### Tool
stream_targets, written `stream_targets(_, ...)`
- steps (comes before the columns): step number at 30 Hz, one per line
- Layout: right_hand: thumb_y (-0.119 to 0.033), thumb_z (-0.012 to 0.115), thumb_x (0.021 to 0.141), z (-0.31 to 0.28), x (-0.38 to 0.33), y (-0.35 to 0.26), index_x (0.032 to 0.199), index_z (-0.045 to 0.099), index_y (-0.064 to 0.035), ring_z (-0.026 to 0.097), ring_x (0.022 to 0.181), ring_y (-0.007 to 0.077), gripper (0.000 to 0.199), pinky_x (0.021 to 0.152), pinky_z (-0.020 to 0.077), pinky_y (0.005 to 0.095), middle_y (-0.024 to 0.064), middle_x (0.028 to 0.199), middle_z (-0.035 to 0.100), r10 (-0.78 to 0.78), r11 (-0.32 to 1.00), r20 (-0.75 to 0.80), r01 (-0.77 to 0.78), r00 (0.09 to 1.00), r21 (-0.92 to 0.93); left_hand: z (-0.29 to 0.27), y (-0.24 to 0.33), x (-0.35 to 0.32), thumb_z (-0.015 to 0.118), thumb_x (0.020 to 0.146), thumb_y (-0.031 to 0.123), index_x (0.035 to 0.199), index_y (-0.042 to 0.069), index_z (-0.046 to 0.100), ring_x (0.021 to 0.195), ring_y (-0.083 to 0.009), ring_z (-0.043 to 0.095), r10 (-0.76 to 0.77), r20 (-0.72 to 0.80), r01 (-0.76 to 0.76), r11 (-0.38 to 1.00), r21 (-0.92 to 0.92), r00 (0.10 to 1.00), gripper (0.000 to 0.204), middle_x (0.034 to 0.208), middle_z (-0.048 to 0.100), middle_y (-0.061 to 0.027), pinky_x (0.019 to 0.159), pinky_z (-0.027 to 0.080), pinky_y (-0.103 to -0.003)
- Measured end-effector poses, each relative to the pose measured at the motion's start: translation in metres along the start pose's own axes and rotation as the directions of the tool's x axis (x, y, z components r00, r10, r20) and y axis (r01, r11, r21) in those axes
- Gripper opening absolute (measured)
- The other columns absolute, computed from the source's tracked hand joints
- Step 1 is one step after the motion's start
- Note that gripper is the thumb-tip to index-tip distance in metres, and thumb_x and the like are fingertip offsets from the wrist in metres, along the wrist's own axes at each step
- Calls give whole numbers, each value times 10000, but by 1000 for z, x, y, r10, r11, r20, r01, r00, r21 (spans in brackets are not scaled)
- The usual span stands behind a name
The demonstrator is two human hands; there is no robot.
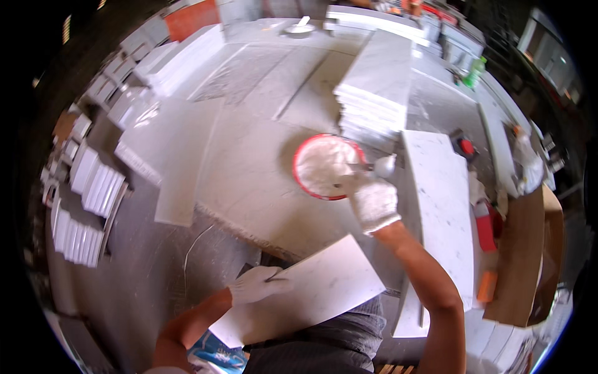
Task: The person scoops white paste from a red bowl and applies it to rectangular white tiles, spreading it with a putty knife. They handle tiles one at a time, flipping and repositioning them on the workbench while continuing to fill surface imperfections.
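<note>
A white marble-look tile lies tilted across my lap. My left hand, in a white knit glove, grips its upper left edge, fingers lying over the face. To the right, my right hand, gloved the same way, is closed at the right rim of a red-rimmed bucket. A thick white paste fills the bucket. From the right hand sticks out a small tool with a pale rounded end; the glove and motion blur hide its exact kind.
Behind the bucket rises a stack of white slabs. A long marble slab lies at the right, beside a cardboard box. More cut pieces stand at the left. A green bottle is far right; a pale plate sits at the back.
</note>
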State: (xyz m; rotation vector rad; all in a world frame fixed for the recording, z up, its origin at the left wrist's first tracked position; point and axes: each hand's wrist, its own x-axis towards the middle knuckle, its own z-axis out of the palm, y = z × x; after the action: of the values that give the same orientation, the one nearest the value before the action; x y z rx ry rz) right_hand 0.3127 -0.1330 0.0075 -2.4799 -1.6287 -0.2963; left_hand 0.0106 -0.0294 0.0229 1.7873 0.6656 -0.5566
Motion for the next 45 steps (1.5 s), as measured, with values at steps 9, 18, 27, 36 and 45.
stream_targets(9,-31,719,828,-97,-144,162,1270,626,-74,666,929,257,453,831,535,332,156,1137,660,500,863,-523,-341,690,374,0,-28,3,657,909,232,1211,-26,615,981,-122,583,35,-9,-36,931,-362,999,399,1063,671,-61,882,466,-305)
stream_targets(18,-244,700,875,-63,-265,216,1349,552,-83,603,1151,307,522,946,500,377,146,1335,574,831,533,-293,-827,473,177,-9,-20,17,658,884,237,1163,-12,648,882,-101,571,69,3,-67,979,-193,998,374,969,673,-32,801,465,-298)
stream_targets(27,-371,697,856,-65,-369,209,1395,485,-61,486,1297,366,657,1062,416,443,201,1416,497,877,365,-157,-841,454,-399,-4,-6,17,620,866,156,1125,-18,658,820,-78,525,48,21,-38,942,-332,999,315,923,638,5,731,442,-276)
stream_targets(36,-330,701,849,-57,-390,203,1396,463,-175,583,1154,413,616,951,478,460,185,1310,593,947,317,20,-925,320,-211,-11,-20,25,678,894,291,1129,0,658,890,-107,590,-45,17,46,997,-65,999,374,935,681,-72,810,476,-305)
stream_targets(45,-442,747,838,-142,-218,58,1421,438,-33,594,1066,195,776,916,488,360,130,1249,589,602,383,130,-428,788,818,-11,-11,12,684,896,313,1133,-7,654,923,-122,606,4,38,3,981,-195,999,399,965,692,-91,840,475,-301)
